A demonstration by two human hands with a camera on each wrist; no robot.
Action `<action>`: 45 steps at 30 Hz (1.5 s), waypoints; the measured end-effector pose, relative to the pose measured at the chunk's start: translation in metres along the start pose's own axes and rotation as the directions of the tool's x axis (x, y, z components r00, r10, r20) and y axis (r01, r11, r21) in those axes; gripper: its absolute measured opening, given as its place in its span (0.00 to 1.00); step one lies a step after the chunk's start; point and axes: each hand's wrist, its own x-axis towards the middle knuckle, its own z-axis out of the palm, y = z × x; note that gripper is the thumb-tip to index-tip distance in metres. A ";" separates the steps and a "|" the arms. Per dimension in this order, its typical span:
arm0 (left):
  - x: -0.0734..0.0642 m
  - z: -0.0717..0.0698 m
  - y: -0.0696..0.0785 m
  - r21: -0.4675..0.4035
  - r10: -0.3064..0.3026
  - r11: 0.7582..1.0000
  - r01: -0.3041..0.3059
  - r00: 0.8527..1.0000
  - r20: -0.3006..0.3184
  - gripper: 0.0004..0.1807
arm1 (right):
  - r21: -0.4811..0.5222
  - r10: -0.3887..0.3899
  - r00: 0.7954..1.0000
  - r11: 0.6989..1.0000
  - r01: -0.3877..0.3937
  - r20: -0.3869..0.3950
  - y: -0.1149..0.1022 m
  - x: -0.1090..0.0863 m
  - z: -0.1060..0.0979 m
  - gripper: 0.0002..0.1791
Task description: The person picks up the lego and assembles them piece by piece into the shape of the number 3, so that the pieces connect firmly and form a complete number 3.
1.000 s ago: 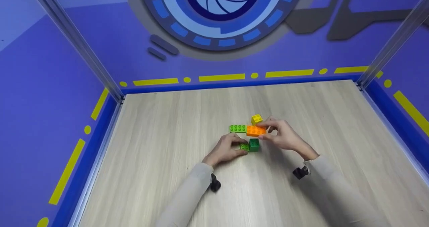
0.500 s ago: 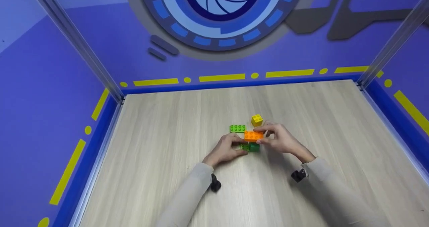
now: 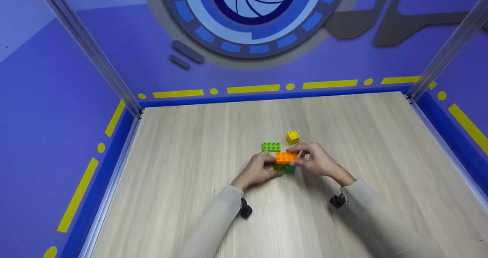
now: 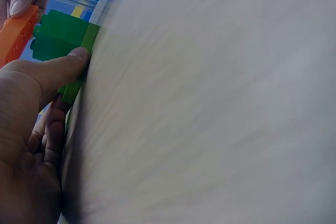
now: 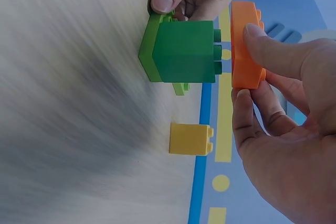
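My left hand (image 3: 256, 170) pinches a flat light green brick (image 5: 149, 51) lying on the table, thumb on one side and fingers on the other. On the right end of that flat brick stands a taller dark green brick (image 5: 185, 51), its studs facing up. My right hand (image 3: 319, 162) pinches an orange brick (image 3: 286, 157) between thumb and fingers. The orange brick hangs just over the dark green one, and the right wrist view has a small gap between them. From the head view, the orange brick covers much of the dark green one.
Behind the hands a second flat light green brick (image 3: 271, 146) lies on the wooden table (image 3: 183, 166). A yellow brick (image 3: 292, 137) stands to its right, just beyond the right hand's fingers. Blue printed walls (image 3: 236, 73) border the table at the back and sides.
My right hand has brought the orange brick toward me and slightly left, from near the yellow brick to over the dark green one. The left hand has stayed in place.
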 end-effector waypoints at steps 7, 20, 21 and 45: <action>0.000 -0.001 0.000 -0.006 -0.023 1.000 0.023 1.000 0.000 0.22 | -0.008 -0.023 1.000 1.000 0.023 -0.003 0.002 0.000 0.003 0.20; -0.001 0.000 0.001 -0.012 -0.030 0.999 0.030 1.000 0.000 0.19 | -0.017 -0.023 1.000 1.000 0.023 0.002 0.005 -0.002 0.007 0.19; -0.001 0.000 0.001 -0.012 -0.033 0.999 0.033 0.999 -0.001 0.19 | -0.017 -0.021 1.000 1.000 0.021 0.004 0.005 -0.002 0.007 0.19; -0.001 0.001 0.000 -0.033 -0.032 0.999 0.032 0.999 -0.012 0.15 | -0.122 -0.019 0.999 0.992 0.015 -0.037 -0.003 -0.005 0.013 0.21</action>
